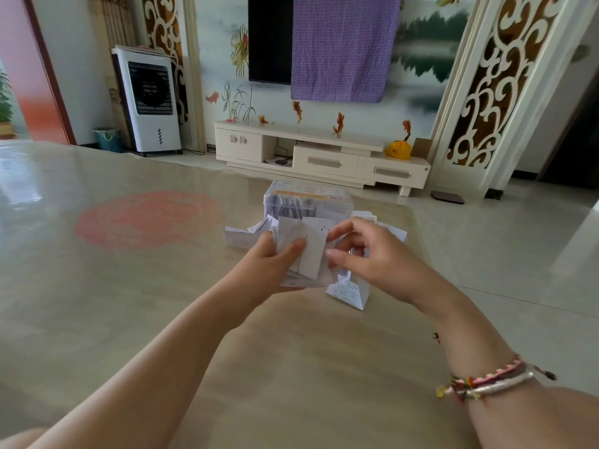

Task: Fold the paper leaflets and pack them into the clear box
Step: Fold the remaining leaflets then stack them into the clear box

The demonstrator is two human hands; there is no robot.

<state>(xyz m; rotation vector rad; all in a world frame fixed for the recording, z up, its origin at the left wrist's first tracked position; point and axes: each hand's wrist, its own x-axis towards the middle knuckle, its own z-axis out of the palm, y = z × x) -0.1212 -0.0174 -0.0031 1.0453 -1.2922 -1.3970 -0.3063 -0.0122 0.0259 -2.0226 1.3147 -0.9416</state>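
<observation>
My left hand (269, 264) grips a bundle of folded white leaflets (308, 254) held above the table, thumb across their front. My right hand (372, 254) is at the bundle's right edge, its thumb and fingers curled and pinching the upper edge of a leaflet. The clear box (308, 202) stands just behind the hands, with an orange-and-white label on top and papers inside. Loose leaflets (236, 236) lie around the box, and one folded printed leaflet (348, 291) lies below my right hand.
The beige glossy table (162, 286) reaches to the left and toward me, with a red round mark (146, 218) on it. Its right edge runs close to the box, with tiled floor beyond. A TV cabinet (321, 153) stands far behind.
</observation>
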